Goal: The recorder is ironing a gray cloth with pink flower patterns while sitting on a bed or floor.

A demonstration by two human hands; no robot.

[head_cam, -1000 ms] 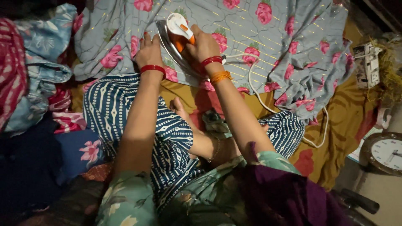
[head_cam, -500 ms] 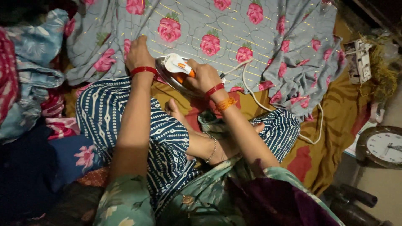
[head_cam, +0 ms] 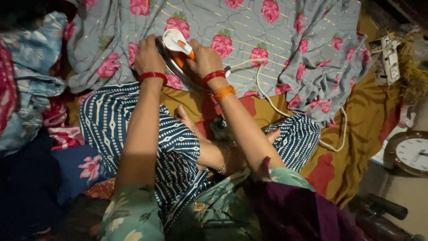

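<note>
A white and orange clothes iron (head_cam: 175,46) rests on a grey cloth printed with pink roses (head_cam: 267,49). My right hand (head_cam: 204,57) is closed around the iron's orange handle. My left hand (head_cam: 147,56) lies flat on the grey cloth just left of the iron, pressing the fabric down. Both wrists wear red bangles, and the right also has an orange one. The iron's white cord (head_cam: 267,96) runs off to the right across the cloth.
My crossed legs in blue and white patterned trousers (head_cam: 147,134) sit on a mustard sheet (head_cam: 365,120). A pile of clothes (head_cam: 31,85) lies on the left. On the right are a power strip (head_cam: 387,60) and a round wall clock (head_cam: 411,153).
The iron and both hands have come nearer to my lap, from the far part of the rose cloth toward its near edge. The left hand stays flat beside it.
</note>
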